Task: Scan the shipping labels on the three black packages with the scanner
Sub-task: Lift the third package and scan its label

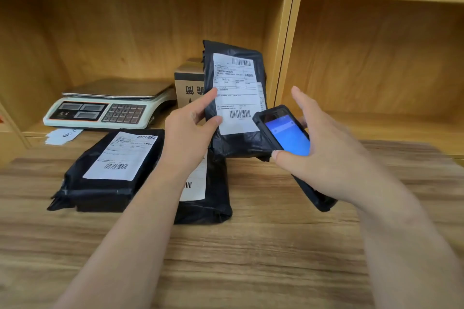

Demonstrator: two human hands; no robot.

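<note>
I see bare wood-grain table [251,258] filling the lower frame. At centre my left hand [187,130] pinches an upright black package [238,143] by its left edge; my right hand [324,155] grips the scanner [288,134], screen lit blue. Two packages [100,190] lie left of centre. Beyond, a scale [110,105] and cardboard box [187,83] sit in wooden shelving [376,57].

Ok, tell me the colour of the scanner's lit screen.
Bright blue; the scanner screen shows best in the head view.

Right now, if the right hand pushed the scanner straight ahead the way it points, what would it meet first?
Probably the upright package held by the left hand; the scanner in the right hand tips toward its label, though depth is unclear.
</note>
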